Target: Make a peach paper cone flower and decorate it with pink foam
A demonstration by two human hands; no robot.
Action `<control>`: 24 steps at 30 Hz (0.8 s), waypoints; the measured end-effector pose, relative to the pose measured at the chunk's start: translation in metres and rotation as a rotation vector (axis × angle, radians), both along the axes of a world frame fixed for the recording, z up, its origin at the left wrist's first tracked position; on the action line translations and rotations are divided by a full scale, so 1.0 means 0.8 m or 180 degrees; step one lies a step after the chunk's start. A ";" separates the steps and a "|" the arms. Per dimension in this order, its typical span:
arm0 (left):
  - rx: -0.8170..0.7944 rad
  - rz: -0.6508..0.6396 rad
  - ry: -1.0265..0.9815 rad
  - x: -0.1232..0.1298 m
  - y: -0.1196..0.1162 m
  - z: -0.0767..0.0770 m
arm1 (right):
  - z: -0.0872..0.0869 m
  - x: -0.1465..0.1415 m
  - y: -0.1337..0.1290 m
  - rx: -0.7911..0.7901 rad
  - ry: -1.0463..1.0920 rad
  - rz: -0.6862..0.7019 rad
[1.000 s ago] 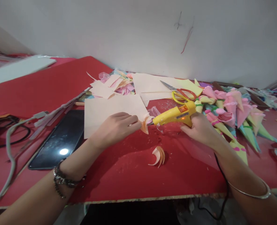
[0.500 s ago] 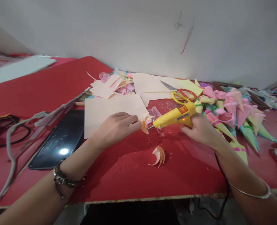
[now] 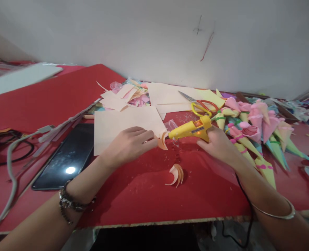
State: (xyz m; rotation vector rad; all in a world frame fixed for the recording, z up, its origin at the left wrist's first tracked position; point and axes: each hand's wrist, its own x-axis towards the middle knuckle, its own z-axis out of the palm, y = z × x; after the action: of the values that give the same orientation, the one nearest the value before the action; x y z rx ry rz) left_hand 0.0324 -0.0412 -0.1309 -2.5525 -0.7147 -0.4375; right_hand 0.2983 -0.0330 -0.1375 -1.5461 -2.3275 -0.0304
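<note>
Between its fingertips my left hand point(image 3: 133, 141) pinches a small curved piece of peach paper point(image 3: 162, 142). My right hand point(image 3: 217, 144) is closed round the handle of a yellow glue gun point(image 3: 191, 130), and an orange light glows on its side. The gun's nozzle points left and reaches the paper piece; its tip is hidden by the paper's curl. Below them, a few curled peach paper pieces point(image 3: 179, 174) lie nested on the red tabletop point(image 3: 144, 202). A flat cream paper sheet point(image 3: 118, 122) lies behind my left hand.
Scissors point(image 3: 200, 104) with red and yellow handles rest on more paper at the back. Pink-and-yellow paper flowers point(image 3: 254, 129) pile up on the right. A dark phone point(image 3: 65, 157) and a white cable point(image 3: 10, 167) lie left. The gun's black cord point(image 3: 251, 216) drops over the front edge.
The glue gun in my right hand has shifted slightly left, bringing its nozzle in behind the paper's curl. My left hand stays nearly in place, still pinching the piece.
</note>
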 end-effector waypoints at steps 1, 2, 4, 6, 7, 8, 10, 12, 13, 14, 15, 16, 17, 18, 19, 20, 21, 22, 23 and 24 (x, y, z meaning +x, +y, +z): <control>-0.0052 0.0003 -0.0048 0.000 0.001 -0.002 | 0.000 0.000 0.000 0.0036 0.0042 -0.0041; -0.0126 0.0017 -0.0145 0.000 0.001 -0.004 | 0.000 -0.001 0.001 0.0069 0.0097 -0.0089; -0.0440 0.0113 -0.0551 0.001 0.002 -0.009 | 0.002 -0.001 0.002 0.0133 0.0229 -0.0182; -0.0913 0.0285 -0.1078 0.003 0.003 -0.013 | 0.004 0.000 0.003 0.0220 0.0333 -0.0308; -0.1118 0.0365 -0.1250 0.004 0.003 -0.015 | 0.005 0.001 0.003 0.0261 0.0373 -0.0375; -0.1387 0.0467 -0.1405 0.005 0.003 -0.016 | 0.005 0.002 0.003 0.0298 0.0417 -0.0443; -0.1929 0.0664 -0.1581 0.007 0.002 -0.017 | 0.006 0.005 0.004 0.0387 0.0553 -0.0610; -0.2455 0.0801 -0.1684 0.009 0.002 -0.018 | 0.005 0.008 0.005 0.0494 0.0755 -0.0745; -0.2606 0.0808 -0.1680 0.010 0.002 -0.019 | 0.005 0.009 0.006 0.0555 0.0860 -0.0786; -0.2705 0.0784 -0.1653 0.011 0.002 -0.020 | 0.004 0.011 0.007 0.0623 0.0960 -0.0819; -0.2765 0.0751 -0.1612 0.011 0.002 -0.021 | 0.003 0.012 0.007 0.0657 0.1038 -0.0834; -0.2789 0.0728 -0.1566 0.012 0.002 -0.022 | 0.002 0.013 0.008 0.0659 0.1097 -0.0835; -0.2790 0.0715 -0.1516 0.012 0.002 -0.023 | 0.001 0.013 0.009 0.0635 0.1139 -0.0820; -0.2775 0.0710 -0.1472 0.012 0.002 -0.024 | 0.001 0.013 0.009 0.0600 0.1167 -0.0797; -0.2752 0.0710 -0.1439 0.011 0.002 -0.024 | 0.000 0.013 0.010 0.0543 0.1182 -0.0764; -0.2727 0.0714 -0.1418 0.011 0.002 -0.023 | -0.001 0.012 0.010 0.0492 0.1195 -0.0729; -0.2719 0.0708 -0.1417 0.009 0.001 -0.022 | -0.002 0.011 0.010 0.0448 0.1206 -0.0695; -0.2687 0.0728 -0.1419 0.008 0.001 -0.021 | -0.003 0.010 0.011 0.0422 0.1215 -0.0669; -0.2588 0.0799 -0.1406 0.005 0.001 -0.019 | -0.004 0.009 0.011 0.0412 0.1223 -0.0650; -0.2397 0.0933 -0.1343 0.002 0.001 -0.016 | -0.005 0.009 0.011 0.0412 0.1227 -0.0624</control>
State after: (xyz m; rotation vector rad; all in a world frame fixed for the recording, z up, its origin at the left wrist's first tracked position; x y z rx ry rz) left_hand 0.0343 -0.0400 -0.1441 -2.9711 -1.6451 -0.7212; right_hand 0.3052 -0.0241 -0.1412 -1.5522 -1.8386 0.0627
